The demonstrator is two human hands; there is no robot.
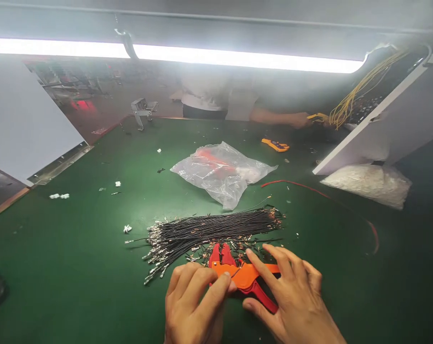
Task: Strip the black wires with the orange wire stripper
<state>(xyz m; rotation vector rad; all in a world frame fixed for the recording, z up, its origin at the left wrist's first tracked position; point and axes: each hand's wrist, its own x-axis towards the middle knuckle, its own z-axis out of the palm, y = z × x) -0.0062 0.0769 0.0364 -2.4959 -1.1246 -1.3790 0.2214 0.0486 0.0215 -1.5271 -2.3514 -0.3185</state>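
Note:
An orange-and-red hand tool (pixel 245 277), like a wire stripper, lies at the front centre with its red jaws toward the black wires. My left hand (pixel 197 298) is closed, its fingertips gripping the tool's orange body near the jaws. Around the handles, my right hand (pixel 293 291) has its fingers spread, thumb below and fingers above, not wrapped round them. Just beyond is a bundle of black wires (pixel 216 227) with metal terminals at the left ends and copper-coloured right ends. Small wire scraps are scattered between bundle and tool.
A clear plastic bag (pixel 220 174) with red contents lies behind the wires on the green table (pixel 76 258). A red wire (pixel 309 188) curves at right. Farther back are an orange tool (pixel 276 145), a white bag (pixel 369 184) and a person's arm (pixel 281 118) near yellow wires (pixel 352 98).

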